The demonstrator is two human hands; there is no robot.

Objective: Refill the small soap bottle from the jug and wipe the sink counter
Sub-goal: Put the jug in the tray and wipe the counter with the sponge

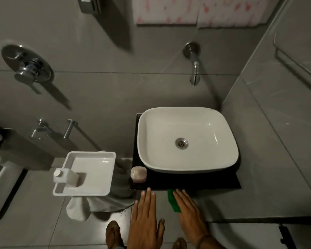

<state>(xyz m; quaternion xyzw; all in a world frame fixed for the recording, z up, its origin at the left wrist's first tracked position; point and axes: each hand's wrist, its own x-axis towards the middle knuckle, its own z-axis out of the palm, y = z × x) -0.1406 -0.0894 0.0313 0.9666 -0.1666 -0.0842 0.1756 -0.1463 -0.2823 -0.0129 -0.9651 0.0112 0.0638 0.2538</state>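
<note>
**Grey-tiled bathroom, both hands at the front edge of the black counter**

Room: grey tile walls + floor, dim light. A small black stone counter [196,182] sits in the corner by the rt wall, carrying a white square ceramic basin [201,166] w/ a steel drain. A chrome wall spout [195,69] hangs above the basin. Counter surface is dark, glossy; bare strip only in front of the basin.

On the counter's left front corner: a small pinkish squat soap bottle [138,174], just beside the basin rim. Left of the counter, apart from it, a white plastic tray [97,187] stands over a bundle of grey-white cloth [101,203]; in the tray lies a white plastic jug [66,177] w/ cap toward the camera, tipped on its side.

Left hand [145,220]: flat, fingers spread, holding nothing, fingertips near the counter's front edge below the soap bottle. Right hand [188,212]: fingers straight, close together, resting over a green cloth or sponge [173,202] at the counter edge; can't tell whether it grips it.

Other: chrome mixer lever [28,69] on the left wall, brown sandals [113,234] on the floor below.
</note>
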